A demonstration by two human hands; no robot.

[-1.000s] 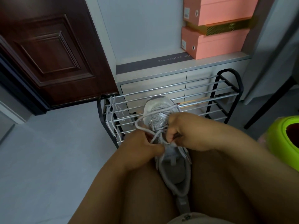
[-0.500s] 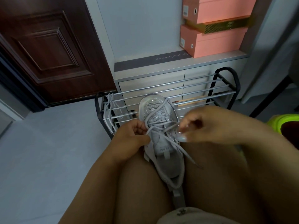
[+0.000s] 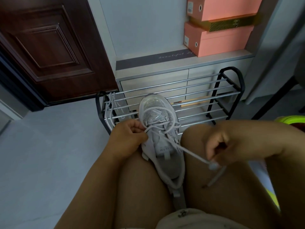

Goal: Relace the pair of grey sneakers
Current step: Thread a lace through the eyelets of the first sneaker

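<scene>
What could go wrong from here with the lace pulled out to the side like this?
1. The right hand pulls the lace taut while the loop near the toe stays slack, so tension may end up uneven.
2. The grey sneaker is only wedged between the knees, steadied by the left hand; a harder pull could twist or tip it.
3. The lace's free end dangles and may snag.

Glittery mesh sneaker [image 3: 158, 129], shiny metal rack [image 3: 198, 90] (black matt ends), glossy dark wooden door [image 3: 49, 47]
</scene>
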